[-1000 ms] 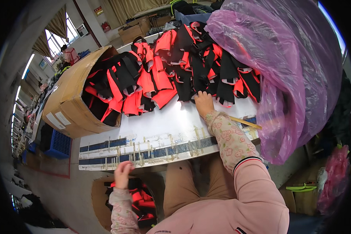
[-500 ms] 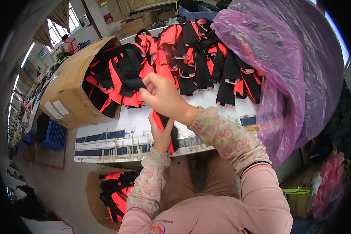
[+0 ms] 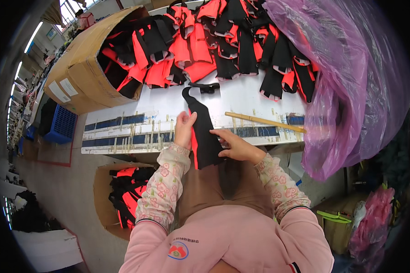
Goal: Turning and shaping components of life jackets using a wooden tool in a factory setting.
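Note:
A black fabric piece with a coral-red edge (image 3: 206, 133) stretches over the table's front edge toward my lap, its narrow strap end and small buckle (image 3: 208, 87) lying on the tabletop. My left hand (image 3: 185, 129) pinches its left edge, thumb on top. At the opposite edge, my right hand (image 3: 238, 146) touches the fabric with thumb and forefinger spread apart; its other fingers are partly hidden. Behind lies a pile of similar black and coral pieces (image 3: 198, 48), some spilling from a cardboard box (image 3: 84, 79) on its side.
A thin wooden stick (image 3: 264, 122) lies on the white table (image 3: 159, 113). A large purple plastic bag (image 3: 346, 104) covers the right end. On the floor stand an open carton (image 3: 105, 195) with more such pieces and a blue crate (image 3: 60, 123).
My right hand has let go of the black strap end and come down to the piece's right edge. The piece is now laid out lengthwise. The wooden stick has come into fuller view.

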{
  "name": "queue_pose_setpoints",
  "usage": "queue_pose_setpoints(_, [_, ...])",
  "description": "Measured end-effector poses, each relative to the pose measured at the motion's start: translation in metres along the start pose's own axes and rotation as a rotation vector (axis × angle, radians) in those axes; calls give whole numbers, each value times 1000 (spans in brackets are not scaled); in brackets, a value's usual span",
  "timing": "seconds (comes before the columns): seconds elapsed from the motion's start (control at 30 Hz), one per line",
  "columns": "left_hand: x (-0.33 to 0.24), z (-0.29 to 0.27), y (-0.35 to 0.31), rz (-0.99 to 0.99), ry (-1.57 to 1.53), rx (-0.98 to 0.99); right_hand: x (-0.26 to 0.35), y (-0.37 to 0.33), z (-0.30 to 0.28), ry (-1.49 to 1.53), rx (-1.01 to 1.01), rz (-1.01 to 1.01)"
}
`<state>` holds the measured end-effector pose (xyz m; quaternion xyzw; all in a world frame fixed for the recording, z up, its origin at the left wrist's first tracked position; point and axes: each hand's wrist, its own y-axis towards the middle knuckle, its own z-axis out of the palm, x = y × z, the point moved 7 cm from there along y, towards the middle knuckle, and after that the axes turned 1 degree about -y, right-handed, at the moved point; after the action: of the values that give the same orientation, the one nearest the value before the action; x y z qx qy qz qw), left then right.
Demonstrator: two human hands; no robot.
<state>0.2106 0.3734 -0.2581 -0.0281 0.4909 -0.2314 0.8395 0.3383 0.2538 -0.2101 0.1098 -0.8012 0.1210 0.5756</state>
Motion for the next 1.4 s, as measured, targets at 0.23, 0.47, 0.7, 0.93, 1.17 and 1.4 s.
queue_pose_setpoints(0.23, [-14, -47, -131, 276, 453, -85, 18, -26, 23, -384, 9, -135])
queue_pose_setpoints(0.47, [32, -27, -146, 202, 538, 110, 14, -25, 51, -256, -68, -232])
queue_pose_setpoints(0.7, [38, -16, -139, -134, 123, 97, -10, -24, 40, 66, -110, 55])
queue_pose_setpoints(0.93, [33, -19, -123, 306, 619, -61, 13, -30, 37, -48, -422, -115])
queue_pose_setpoints(1.17, [22, -17, -139, 456, 884, -233, -16, -6, 41, -86, -664, -113])
queue_pose_setpoints(1.4, [65, -16, -118, 502, 431, -72, -39, -8, 30, 264, -726, 145])
